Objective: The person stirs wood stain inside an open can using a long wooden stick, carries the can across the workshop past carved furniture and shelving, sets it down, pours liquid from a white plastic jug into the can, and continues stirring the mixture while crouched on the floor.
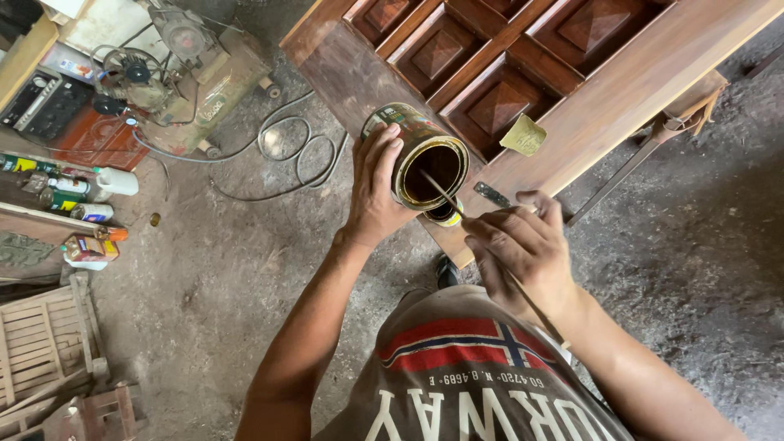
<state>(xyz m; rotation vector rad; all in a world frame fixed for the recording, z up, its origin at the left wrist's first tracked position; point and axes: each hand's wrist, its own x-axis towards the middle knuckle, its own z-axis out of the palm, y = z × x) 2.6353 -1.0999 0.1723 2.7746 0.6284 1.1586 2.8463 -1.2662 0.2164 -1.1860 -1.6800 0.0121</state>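
At the far left of the frame a row of spray cans and bottles (69, 196) lies on a dark bench, with slatted wooden furniture (41, 343) below it in the lower left corner. Above, in the upper left, sits an air compressor (175, 61), its hose (286, 155) looping over the dusty floor (204, 294).

Just left of centre, the left hand (376, 192) is clamped around the side of an open tin can (420, 155), fingers wrapped over its printed wall, holding it tipped so that the mouth faces the camera and slightly right. The inside looks dark, with a brown liquid or coating. A smaller round container (445, 215) shows just under the can's lower rim, resting on the edge of the door.

Right of centre, the right hand (523, 245) is closed on a thin stick (445, 196). The stick's long axis runs diagonally, from the wrist at lower right up and left into the can's mouth, so the can lies up-left of this hand and very near it.

Behind both, across the upper right, a carved brown wooden door (621, 90) lies flat on a trestle, with a folded piece of sandpaper (523, 135) and a small dark object (492, 193) on it
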